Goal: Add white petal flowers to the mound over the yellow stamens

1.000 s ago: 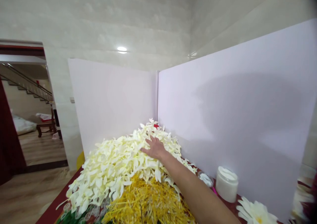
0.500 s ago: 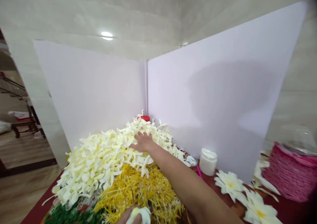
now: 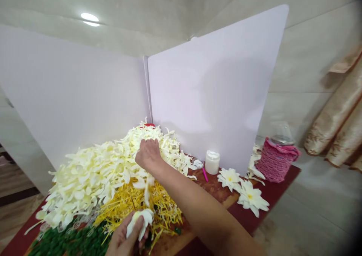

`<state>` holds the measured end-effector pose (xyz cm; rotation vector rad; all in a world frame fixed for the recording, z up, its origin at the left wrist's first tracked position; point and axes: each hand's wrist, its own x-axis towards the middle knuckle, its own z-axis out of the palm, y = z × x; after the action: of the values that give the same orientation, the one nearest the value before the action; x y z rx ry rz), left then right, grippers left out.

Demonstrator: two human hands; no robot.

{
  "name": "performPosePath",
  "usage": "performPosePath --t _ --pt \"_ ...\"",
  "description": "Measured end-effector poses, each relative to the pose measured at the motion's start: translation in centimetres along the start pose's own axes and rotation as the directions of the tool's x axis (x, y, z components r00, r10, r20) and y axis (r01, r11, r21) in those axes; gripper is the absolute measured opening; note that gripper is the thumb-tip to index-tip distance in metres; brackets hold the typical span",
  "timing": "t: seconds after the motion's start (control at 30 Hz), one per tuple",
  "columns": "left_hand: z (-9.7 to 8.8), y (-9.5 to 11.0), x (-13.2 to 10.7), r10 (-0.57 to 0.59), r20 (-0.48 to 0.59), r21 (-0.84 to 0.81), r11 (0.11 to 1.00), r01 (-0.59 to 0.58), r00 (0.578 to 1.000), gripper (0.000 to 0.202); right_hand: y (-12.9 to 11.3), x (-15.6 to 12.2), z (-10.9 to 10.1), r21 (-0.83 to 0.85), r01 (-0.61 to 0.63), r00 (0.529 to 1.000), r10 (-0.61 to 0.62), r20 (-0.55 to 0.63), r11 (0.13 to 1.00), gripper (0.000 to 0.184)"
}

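Note:
Low in the view, my left hand pinches a white artificial flower with layered petals and a pale yellow base. A thin dark stem rises beside it. My right hand is closed, knuckles up, over a large heap of cream-white fabric petals. Its fingertips are hidden, so I cannot tell what is between them. A few loose white petals hang just below that wrist. Under and in front of the heap lies a tangle of yellow stamen strands, near my left hand.
Green plastic pieces lie front left. Right of my arm are a white jar, a pink-handled tool and two finished white flowers. A pink woven basket stands near the table's right edge. White panels wall the back.
My right hand has gone from spread fingers on the petal heap to a closed grip. My left hand with the flower has risen further into view. The camera has turned right.

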<state>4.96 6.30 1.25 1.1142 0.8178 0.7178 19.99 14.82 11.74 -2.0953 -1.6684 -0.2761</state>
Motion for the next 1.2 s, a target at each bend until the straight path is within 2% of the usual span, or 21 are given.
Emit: performPosePath --t 0.1,0.2,0.3,0.4,0.5,0.57,0.83,1.0,1.1,1.2 --pt "-0.1 0.0 -0.2 0.036 0.013 0.080 0.996 -0.037 0.999 0.038 1.5 -3.2 -0.7 0.006 -0.002 1.000 0.002 0.010 1.000 0.035" --pt "-0.2 -0.2 -0.1 0.061 0.017 0.084 0.995 -0.062 0.998 0.038 4.0 -6.6 -1.2 0.003 -0.026 0.999 0.026 0.041 1.000 0.036" --pt "-0.4 -0.4 -0.1 0.070 0.016 0.058 0.996 -0.071 0.997 0.038 7.5 -10.0 -1.3 -0.015 -0.105 0.993 0.106 0.054 0.994 0.035" --pt "-0.4 -0.2 -0.2 0.067 0.078 0.039 0.997 -0.070 0.995 0.032 11.6 -13.1 -1.2 -0.068 -0.228 0.971 0.232 0.063 0.971 0.023" --pt "-0.3 0.0 -0.4 0.066 0.123 0.038 0.997 -0.071 0.990 0.030 14.9 -15.1 -0.6 -0.160 -0.345 0.934 0.355 0.043 0.925 0.017" --pt "-0.2 0.1 -0.5 0.061 0.132 0.040 0.997 -0.067 0.989 0.030 16.2 -15.6 0.1 -0.210 -0.392 0.913 0.407 0.033 0.896 0.018" --pt "-0.7 -0.4 0.0 0.089 0.137 0.058 0.994 -0.097 0.987 0.028 17.4 -15.1 2.5 -0.320 -0.438 0.874 0.481 0.067 0.840 0.025" --pt "-0.7 -0.4 -0.2 0.080 0.145 0.060 0.994 -0.090 0.986 0.028 17.1 -15.3 2.4 -0.331 -0.427 0.884 0.466 0.043 0.841 0.018" --pt "-0.6 -0.4 -0.3 0.065 0.144 0.053 0.996 -0.073 0.987 0.027 16.9 -15.2 2.1 -0.327 -0.399 0.898 0.437 0.048 0.857 0.024" --pt "-0.5 -0.3 -0.3 0.067 0.141 0.047 0.996 -0.074 0.988 0.027 17.1 -15.1 2.2 -0.331 -0.393 0.898 0.436 0.065 0.858 0.019"
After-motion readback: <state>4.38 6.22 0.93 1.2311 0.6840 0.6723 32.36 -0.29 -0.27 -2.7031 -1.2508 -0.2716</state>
